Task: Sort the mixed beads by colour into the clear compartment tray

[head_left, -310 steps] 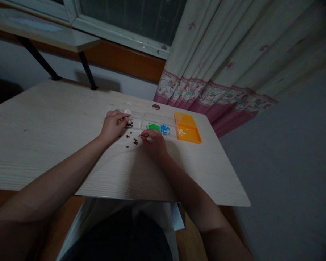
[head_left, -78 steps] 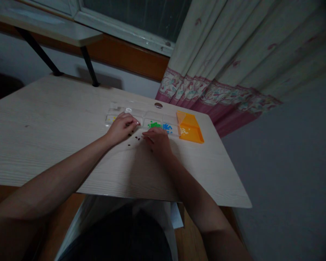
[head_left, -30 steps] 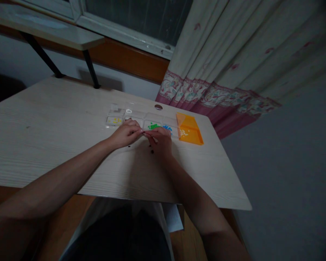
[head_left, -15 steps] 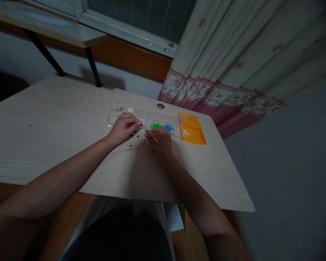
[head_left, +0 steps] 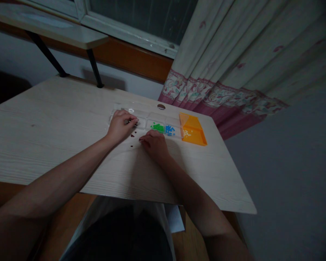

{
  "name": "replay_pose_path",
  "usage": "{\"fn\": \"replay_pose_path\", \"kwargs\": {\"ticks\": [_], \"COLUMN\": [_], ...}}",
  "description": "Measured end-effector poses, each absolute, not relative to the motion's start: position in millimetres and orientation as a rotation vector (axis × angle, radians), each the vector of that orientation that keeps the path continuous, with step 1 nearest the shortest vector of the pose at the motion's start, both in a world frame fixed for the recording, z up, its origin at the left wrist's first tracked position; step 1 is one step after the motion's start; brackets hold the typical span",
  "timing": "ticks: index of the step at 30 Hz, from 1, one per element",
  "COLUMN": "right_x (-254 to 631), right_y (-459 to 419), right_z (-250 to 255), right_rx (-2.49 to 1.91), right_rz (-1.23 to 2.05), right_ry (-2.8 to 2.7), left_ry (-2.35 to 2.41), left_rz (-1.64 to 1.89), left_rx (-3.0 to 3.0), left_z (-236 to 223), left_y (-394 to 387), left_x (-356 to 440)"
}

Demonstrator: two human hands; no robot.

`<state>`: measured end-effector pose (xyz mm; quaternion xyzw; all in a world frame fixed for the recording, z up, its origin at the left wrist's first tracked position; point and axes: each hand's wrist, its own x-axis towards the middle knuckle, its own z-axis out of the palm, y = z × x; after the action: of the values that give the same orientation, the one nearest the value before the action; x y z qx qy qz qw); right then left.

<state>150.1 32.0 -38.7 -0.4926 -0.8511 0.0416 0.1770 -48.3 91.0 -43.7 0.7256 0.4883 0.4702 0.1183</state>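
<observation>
My left hand (head_left: pixel 121 125) is over the left part of a clear box (head_left: pixel 142 123), thumb and fingertips pinched together; what they hold is too small to make out. My right hand (head_left: pixel 155 144) rests low at the table in front of the box, its fingers closed in a pinch on something I cannot make out. Between the hands, several tiny dark red pieces (head_left: pixel 132 135) lie loose on the table. Small green pieces (head_left: pixel 158 127) and blue pieces (head_left: pixel 170 130) fill separate compartments just beyond my right hand.
An orange box (head_left: pixel 197 136) with small white pieces (head_left: pixel 187 133) stands right of the clear box. A round dark disc (head_left: pixel 161 107) is at the table's back edge. A raised shelf (head_left: pixel 84 41) on black legs stands back left; a curtain (head_left: pixel 206 83) hangs behind the table.
My right hand has shifted left and slightly toward me, away from the green pieces. The left hand has drawn slightly left, its fingertips still together.
</observation>
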Motion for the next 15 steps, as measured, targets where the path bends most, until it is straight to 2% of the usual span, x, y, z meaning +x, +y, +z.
{"fn": "replay_pose_path", "kwargs": {"ticks": [15], "right_x": [157.6], "right_y": [34.7], "right_z": [-36.3], "right_rx": [-1.419], "right_rz": [0.198], "right_ry": [-2.259], "left_ry": [1.572], "left_rz": [1.415], "left_rx": [2.102], "left_z": [-51.5], "left_y": [99.0], "left_x": [-54.3]}}
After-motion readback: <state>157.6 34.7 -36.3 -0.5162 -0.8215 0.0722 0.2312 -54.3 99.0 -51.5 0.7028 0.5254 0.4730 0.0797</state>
